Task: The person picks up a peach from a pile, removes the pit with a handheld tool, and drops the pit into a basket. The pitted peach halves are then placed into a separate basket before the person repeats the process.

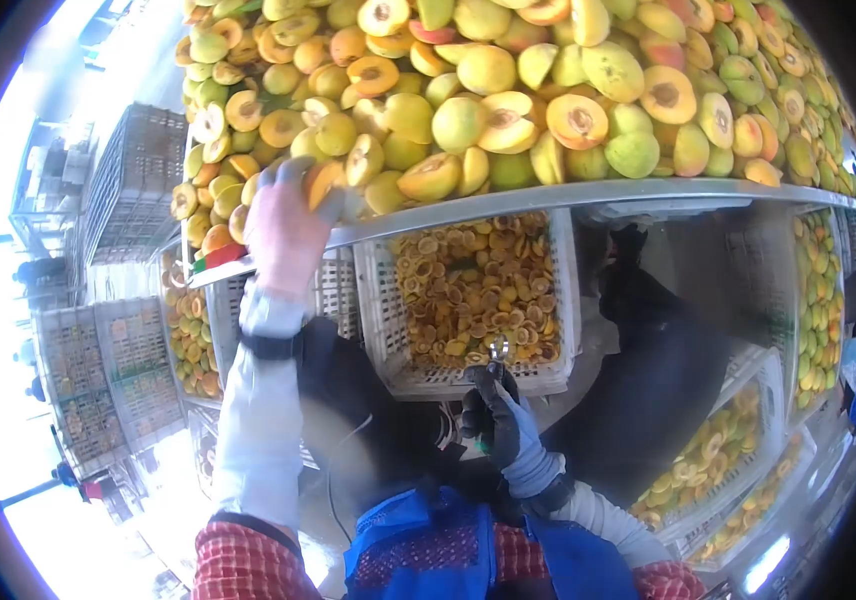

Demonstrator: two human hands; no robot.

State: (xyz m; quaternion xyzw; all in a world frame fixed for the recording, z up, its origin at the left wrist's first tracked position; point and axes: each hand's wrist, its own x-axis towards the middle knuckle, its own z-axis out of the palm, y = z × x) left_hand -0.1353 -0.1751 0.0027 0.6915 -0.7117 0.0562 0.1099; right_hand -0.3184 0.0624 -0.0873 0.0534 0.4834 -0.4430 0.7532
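Observation:
My left hand (286,232), with grey fingertip covers, reaches to the near edge of the metal-rimmed table. Its thumb and fingers close around an orange-yellow peach half (324,184) at the edge of the heap. In a dark glove, my right hand (493,415) is low over my lap, wrapped around a pitting tool (499,350). The tool's shiny metal tip points up and away; a bit of green shows below the fist. Beyond the rim lies a heap of halved peaches (578,122), some with cut faces up and hollowed centres.
Between my legs stands a white plastic crate (369,320) of brownish cut-out pieces. Another crate (774,400) with peach pieces is at lower right. Stacked grey crates (138,185) stand to the left. The table's metal rim (548,196) runs across in front of me.

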